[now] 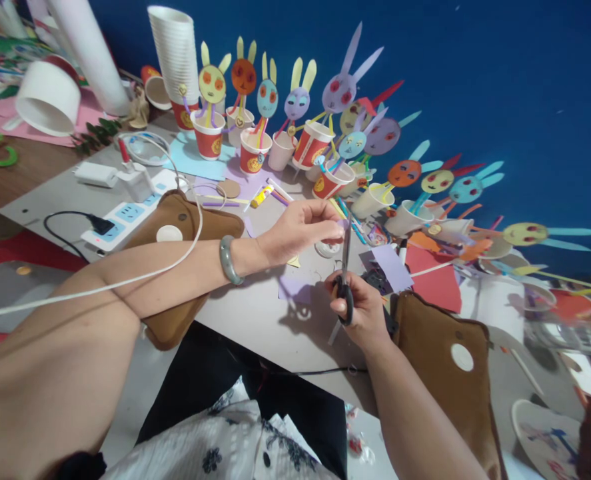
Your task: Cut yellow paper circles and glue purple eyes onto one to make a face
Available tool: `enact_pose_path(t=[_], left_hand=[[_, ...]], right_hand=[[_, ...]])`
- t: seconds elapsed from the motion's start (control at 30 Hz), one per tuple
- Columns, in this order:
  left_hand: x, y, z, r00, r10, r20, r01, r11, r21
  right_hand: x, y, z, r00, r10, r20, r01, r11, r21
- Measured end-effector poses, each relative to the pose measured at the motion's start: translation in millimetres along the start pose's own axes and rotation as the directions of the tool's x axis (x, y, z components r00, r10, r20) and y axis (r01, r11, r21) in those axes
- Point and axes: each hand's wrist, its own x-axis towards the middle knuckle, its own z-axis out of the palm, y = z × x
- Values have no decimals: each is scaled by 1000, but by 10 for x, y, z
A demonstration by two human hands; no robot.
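My right hand (362, 310) grips black-handled scissors (344, 293), its fingers through the loops and the blades pointing away from me. My left hand (300, 230) pinches a small piece of purple paper (342, 227) right beside the blades. Whether the blades are cutting into it I cannot tell. Below the hands a purple paper sheet (295, 290) lies on the grey table, with small scraps around it. Behind them stand paper cups (256, 152) holding paper rabbit figures with round faces and long ears.
A white power strip (130, 213) with plugs sits at the left, and a white cable (185, 250) crosses over my left forearm. Brown pouches (440, 353) lie at both sides. A tall stack of white cups (175, 57) stands at the back left. Red paper (435, 273) lies on the right.
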Motion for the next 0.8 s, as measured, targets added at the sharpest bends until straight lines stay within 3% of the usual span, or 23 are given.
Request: enact_pose_path(t=[0.8], left_hand=[[1,10,16,1000,14,-24,-15,999,-29]], right_hand=[[-11,22,-10,1000,-19,-1,19,1000,21]])
